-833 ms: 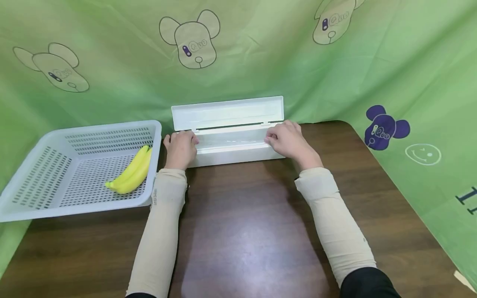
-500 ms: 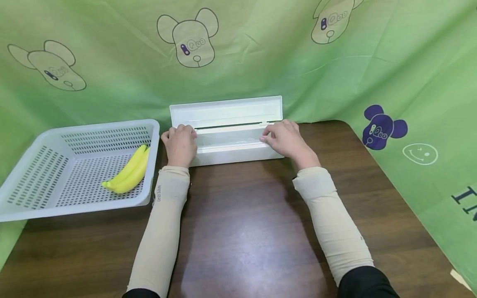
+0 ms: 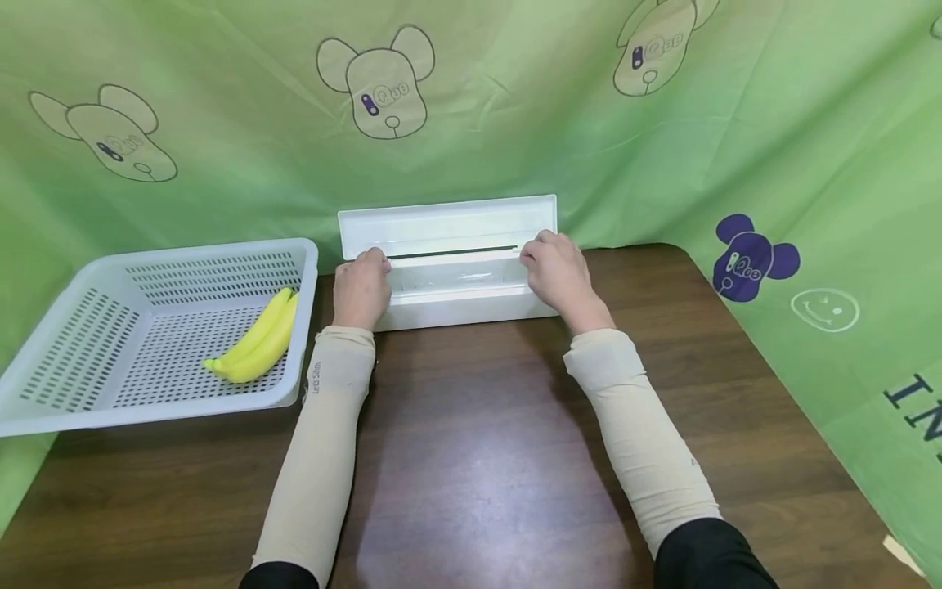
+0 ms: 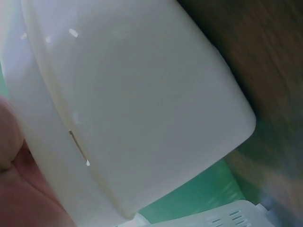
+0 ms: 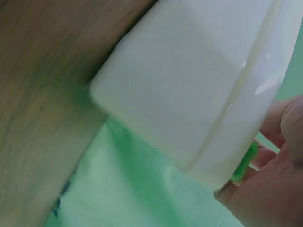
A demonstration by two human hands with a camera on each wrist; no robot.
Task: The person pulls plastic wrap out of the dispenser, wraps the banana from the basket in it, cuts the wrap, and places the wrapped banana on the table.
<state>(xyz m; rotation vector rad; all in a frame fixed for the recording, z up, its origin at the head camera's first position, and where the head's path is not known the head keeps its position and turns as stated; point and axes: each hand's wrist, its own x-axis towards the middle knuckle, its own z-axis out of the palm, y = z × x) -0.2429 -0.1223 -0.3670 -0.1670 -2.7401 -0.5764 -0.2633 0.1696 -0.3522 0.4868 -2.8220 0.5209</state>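
A long white plastic wrap box (image 3: 471,312) stands at the back of the table, its hinged lid (image 3: 449,225) tipped back. Creased, shiny clear plastic wrap (image 3: 471,278) shows in the opening. At the left end, my left hand (image 3: 361,290) pinches the wrap with curled fingers. My right hand (image 3: 557,270) pinches it at the other end, thumb and index together near the hinge side. The left wrist view shows the box's end wall (image 4: 151,94) beside my thumb. In the right wrist view, a small green piece (image 5: 245,163) shows between box and fingers.
Left of the box sits a pale perforated basket (image 3: 55,421) holding yellow bananas (image 3: 257,339). Behind everything hangs a green printed cloth (image 3: 515,106). The dark wooden table (image 3: 471,458) stretches between my forearms.
Both hands have shifted slightly toward the back of the box, the right one also a little left. The right fingers have curled in closer. Lid, basket and bananas stay put.
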